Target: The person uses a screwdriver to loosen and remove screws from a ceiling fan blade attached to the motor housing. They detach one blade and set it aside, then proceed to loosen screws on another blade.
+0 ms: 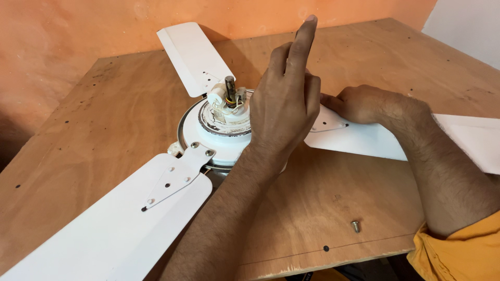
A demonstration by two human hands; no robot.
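A white ceiling fan lies on a wooden table (pixel 104 135), its motor housing (pixel 219 138) facing up with a short shaft and wires (pixel 229 93) at the centre. My left hand (pixel 284 104) hovers over the right side of the housing, index finger pointing up and the other fingers curled down where the right blade (pixel 375 140) joins the motor. Whatever those fingers pinch is hidden. My right hand (pixel 359 104) rests on that blade next to its bracket (pixel 330 124), fingers curled and pressing it down.
Two more white blades reach out, one to the far side (pixel 192 54) and one to the near left (pixel 114 224) with a screwed metal bracket (pixel 174 179). A loose screw (pixel 355 226) lies near the table's front edge. An orange wall stands behind.
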